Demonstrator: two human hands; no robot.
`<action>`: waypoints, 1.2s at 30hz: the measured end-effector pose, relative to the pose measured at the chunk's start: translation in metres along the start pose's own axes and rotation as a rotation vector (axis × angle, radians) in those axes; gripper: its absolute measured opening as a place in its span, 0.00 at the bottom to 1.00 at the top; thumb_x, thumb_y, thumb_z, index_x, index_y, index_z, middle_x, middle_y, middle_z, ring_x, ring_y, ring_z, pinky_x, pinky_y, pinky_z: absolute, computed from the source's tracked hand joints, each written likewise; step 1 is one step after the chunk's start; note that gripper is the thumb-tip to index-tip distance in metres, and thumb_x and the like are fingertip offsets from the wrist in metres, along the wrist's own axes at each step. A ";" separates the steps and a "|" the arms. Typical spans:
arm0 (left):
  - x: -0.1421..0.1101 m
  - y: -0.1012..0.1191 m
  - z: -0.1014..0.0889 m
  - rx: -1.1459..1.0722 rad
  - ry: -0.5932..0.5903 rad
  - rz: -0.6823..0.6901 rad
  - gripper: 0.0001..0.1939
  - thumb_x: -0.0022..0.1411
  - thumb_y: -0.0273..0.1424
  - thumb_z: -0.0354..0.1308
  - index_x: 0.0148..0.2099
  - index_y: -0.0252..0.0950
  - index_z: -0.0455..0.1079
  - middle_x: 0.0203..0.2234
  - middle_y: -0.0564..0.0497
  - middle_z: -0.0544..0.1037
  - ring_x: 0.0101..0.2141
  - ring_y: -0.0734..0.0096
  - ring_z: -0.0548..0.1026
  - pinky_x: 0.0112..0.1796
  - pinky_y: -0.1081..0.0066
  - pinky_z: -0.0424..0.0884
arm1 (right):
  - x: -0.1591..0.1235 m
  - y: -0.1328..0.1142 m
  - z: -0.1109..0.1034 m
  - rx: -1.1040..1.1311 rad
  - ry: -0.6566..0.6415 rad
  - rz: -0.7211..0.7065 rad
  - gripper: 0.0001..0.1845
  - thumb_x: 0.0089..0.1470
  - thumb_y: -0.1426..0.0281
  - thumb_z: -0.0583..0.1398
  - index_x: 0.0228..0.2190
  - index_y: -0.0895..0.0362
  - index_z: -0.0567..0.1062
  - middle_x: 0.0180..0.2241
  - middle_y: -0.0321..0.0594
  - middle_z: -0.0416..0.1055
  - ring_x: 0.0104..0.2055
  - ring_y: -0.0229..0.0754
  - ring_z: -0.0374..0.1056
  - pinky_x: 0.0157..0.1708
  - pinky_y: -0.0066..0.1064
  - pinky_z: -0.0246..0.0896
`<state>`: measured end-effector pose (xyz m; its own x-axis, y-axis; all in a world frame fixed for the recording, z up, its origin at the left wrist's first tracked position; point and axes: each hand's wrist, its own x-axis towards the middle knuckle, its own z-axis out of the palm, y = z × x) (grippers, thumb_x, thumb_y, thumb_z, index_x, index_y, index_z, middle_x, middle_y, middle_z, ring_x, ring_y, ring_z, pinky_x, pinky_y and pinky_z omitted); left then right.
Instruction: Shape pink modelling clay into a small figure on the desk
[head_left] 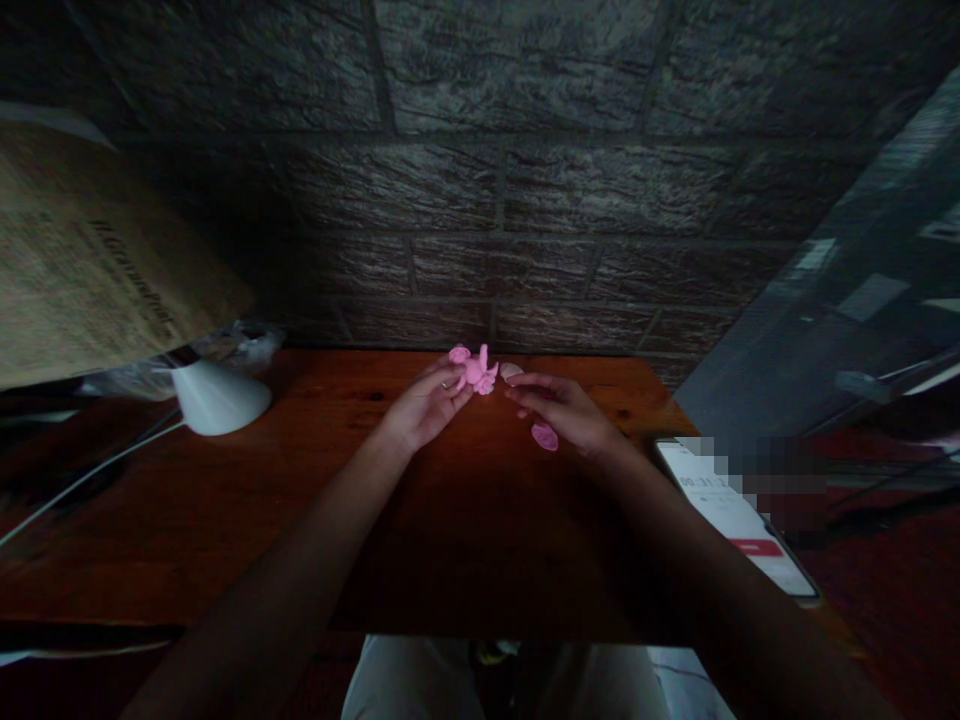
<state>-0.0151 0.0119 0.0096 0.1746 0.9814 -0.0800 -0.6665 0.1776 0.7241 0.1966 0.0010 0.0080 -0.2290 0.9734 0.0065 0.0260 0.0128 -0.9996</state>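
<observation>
My left hand [426, 405] is raised over the far part of a wooden table [315, 500], its fingertips pinched on a small pink piece with several lobes [474, 369]. My right hand [564, 412] hovers just to the right of it, fingers curled, with another small pink piece [544, 436] showing under the palm. Its fingertips nearly touch the pink piece in the left hand. A pale small piece [511, 371] shows just above the right fingertips.
A white cone-shaped lamp base [217, 397] with a cord stands at the left, beside crumpled clear plastic [240, 345] and a brown printed bag [90, 270]. A phone [739, 520] with a lit screen lies at the table's right edge. A dark brick wall [487, 180] is behind.
</observation>
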 end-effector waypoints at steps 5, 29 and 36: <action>0.001 -0.003 0.000 0.084 -0.059 0.004 0.12 0.51 0.18 0.67 0.39 0.33 0.77 0.35 0.50 0.82 0.36 0.74 0.79 0.42 0.73 0.74 | 0.000 0.000 0.001 0.051 -0.050 -0.032 0.09 0.54 0.72 0.66 0.39 0.53 0.81 0.46 0.42 0.80 0.40 0.39 0.75 0.36 0.29 0.72; -0.001 -0.016 -0.007 0.569 -0.185 0.078 0.30 0.46 0.21 0.73 0.54 0.36 0.74 0.39 0.47 0.83 0.43 0.64 0.80 0.53 0.59 0.69 | 0.005 0.007 -0.005 -0.035 0.002 0.014 0.07 0.55 0.72 0.64 0.38 0.56 0.81 0.37 0.41 0.82 0.34 0.39 0.77 0.37 0.31 0.74; 0.000 -0.022 -0.009 0.647 -0.190 0.106 0.28 0.44 0.20 0.72 0.49 0.37 0.74 0.32 0.52 0.82 0.37 0.68 0.80 0.47 0.62 0.73 | 0.007 0.008 -0.007 -0.084 0.003 -0.001 0.05 0.57 0.73 0.63 0.35 0.57 0.81 0.34 0.42 0.82 0.32 0.39 0.77 0.39 0.34 0.74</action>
<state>-0.0069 0.0085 -0.0128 0.2961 0.9507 0.0928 -0.1302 -0.0561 0.9899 0.2017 0.0092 0.0002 -0.2261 0.9741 0.0073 0.1071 0.0323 -0.9937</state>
